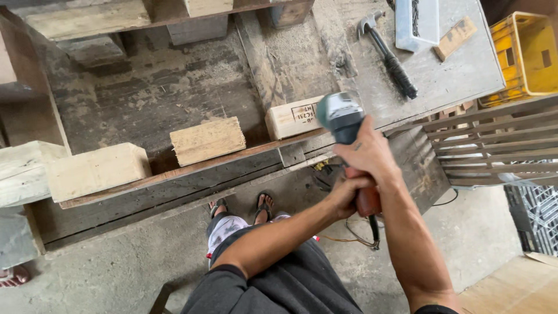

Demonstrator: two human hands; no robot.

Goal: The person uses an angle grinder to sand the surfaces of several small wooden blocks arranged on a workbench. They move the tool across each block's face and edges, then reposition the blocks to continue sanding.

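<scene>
Both my hands hold an angle grinder (341, 114) with a teal head, a dark body and a red rear grip. My right hand (368, 154) wraps the body just behind the head. Around the red rear grip lower down closes my left hand (346, 195). The grinder's head hovers beside a pale wooden block (290, 118) with dark markings, which sits on a long plank (174, 174) at the bench's front edge. Its cord (372, 232) hangs down toward the floor. Whether the disc touches the wood is hidden.
Two more pale blocks (207, 140) (96, 170) sit on the same plank to the left. A hammer (386, 55), a clear plastic box (416, 23) and a small wood offcut (454, 38) lie on the bench. A yellow crate (526, 52) and slatted pallet (494, 145) stand right.
</scene>
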